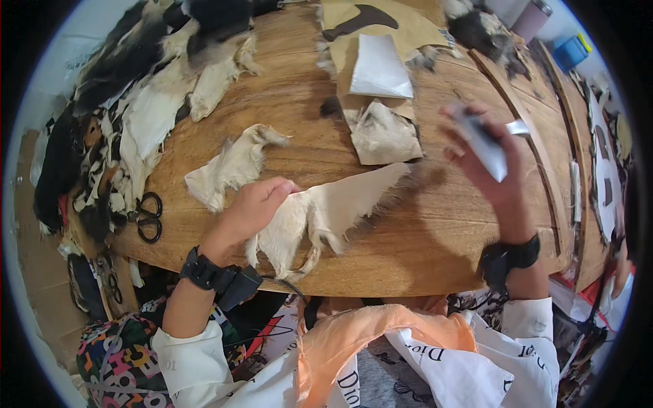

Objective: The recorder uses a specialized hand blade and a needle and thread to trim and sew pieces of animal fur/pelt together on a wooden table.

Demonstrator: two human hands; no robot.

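Observation:
My left hand [262, 207] grips the upper left edge of a pale, fur-edged hide piece [340, 204] lying near the table's front. Raised to the right of it, my right hand [490, 163] is closed around a blurred silver-grey flat object [479, 139] with a small shiny tab at its side, too unclear to name. Another cream hide scrap [224, 170] lies above my left hand. In the centre back, a white rectangular sheet [381, 64] and a furry square piece [384, 136] rest on brown paper [422, 20] with a dark cut shape.
Piled black and cream hides [143, 102] cover the table's left side, beside black-handled scissors [148, 217]. Wooden strips [517, 109] run down the right. A blue container [570, 53] and a tumbler [530, 19] stand at the back right. Someone else's hand [619, 272] shows at the right rim.

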